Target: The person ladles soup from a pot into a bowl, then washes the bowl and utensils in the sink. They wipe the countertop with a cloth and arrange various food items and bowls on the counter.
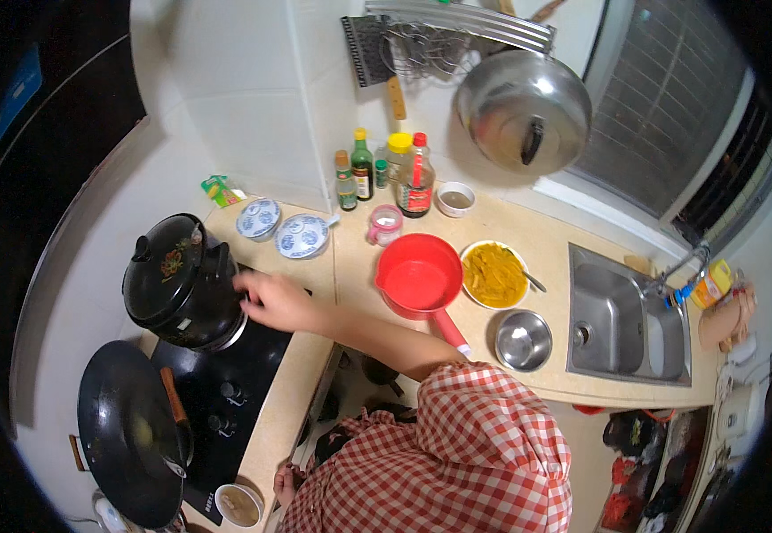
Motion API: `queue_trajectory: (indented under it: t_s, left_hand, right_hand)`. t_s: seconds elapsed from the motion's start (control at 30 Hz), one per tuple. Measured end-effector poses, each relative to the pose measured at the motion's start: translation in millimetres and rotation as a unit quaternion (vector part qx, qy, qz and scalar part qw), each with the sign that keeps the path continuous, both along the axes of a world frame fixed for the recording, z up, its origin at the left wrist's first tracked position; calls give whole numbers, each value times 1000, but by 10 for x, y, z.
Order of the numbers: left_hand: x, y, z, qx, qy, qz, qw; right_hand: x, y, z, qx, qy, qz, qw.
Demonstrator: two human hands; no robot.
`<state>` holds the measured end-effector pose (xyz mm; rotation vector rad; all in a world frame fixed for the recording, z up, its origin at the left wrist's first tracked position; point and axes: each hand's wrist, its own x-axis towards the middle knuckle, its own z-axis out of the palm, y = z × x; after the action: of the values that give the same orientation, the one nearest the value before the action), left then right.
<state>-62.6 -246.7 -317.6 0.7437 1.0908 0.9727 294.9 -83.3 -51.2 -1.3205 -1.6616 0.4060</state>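
My right hand (278,301) reaches left across the counter to the side of a black lidded pot (189,313) with a flower decal. Its fingers are bent, apart and blurred, with nothing visible in them; whether they touch the pot is unclear. The pot stands on a black glass cooktop (259,360). Low by the counter's front edge, my left hand (286,483) is partly hidden by the red checkered garment (426,460). A white bowl (239,505) of broth stands near it. A black wok (129,433) holds a wooden-handled utensil (174,396).
Two blue-and-white lidded bowls (301,235) stand beside the pot. A red saucepan (419,273), a plate of yellow food (494,274) with a spoon and a steel bowl (523,340) sit before a steel sink (609,326). Bottles (416,183) line the wall; a large lid (526,110) hangs above.
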Motion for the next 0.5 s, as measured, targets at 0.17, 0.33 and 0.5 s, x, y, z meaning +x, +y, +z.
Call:
queue_trajectory:
  t_s: [0.17,0.33,0.5]
  left_hand:
    - [97,67,222,-27,33,-49,998]
    - [285,139,510,-50,76,-138,986]
    - [371,133,449,-53,84,-176,979]
  right_hand:
    - [157,-685,-637,-127,-113,137,976]
    - [553,-1282,-648,-130,-35,-25,991]
    - [1223,-1673,-401,-126,43,-211,968]
